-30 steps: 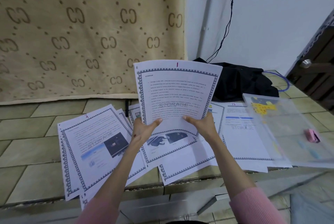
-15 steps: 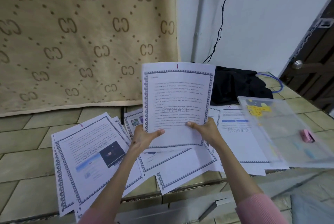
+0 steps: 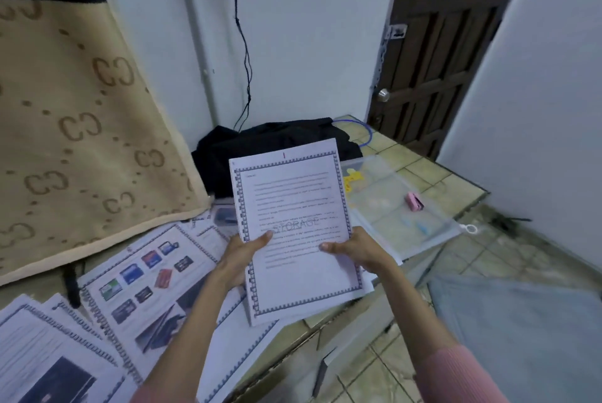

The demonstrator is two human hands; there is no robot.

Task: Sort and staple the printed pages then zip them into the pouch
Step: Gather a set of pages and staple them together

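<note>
Two hands on the page marked "1" (image 3: 293, 226): left hand (image 3: 242, 254) and right hand (image 3: 355, 251) pinch its lower sides, thumbs on top. Since a second ago it has swung right, off the spread pages (image 3: 143, 275), toward the pouch (image 3: 400, 207) and pink stapler (image 3: 414, 201) on the tiled surface (image 3: 420, 171). Likely starting the sorted stack there.

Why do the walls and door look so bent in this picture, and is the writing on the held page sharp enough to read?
Head view: the wide-angle lens bows the door and white wall near the edges. Head view: on the page held by the left hand and right hand, only the STORAGE watermark reads; the body text is too soft. Head view: light is dim, even and bluish, without hard shadows or glare.
</note>
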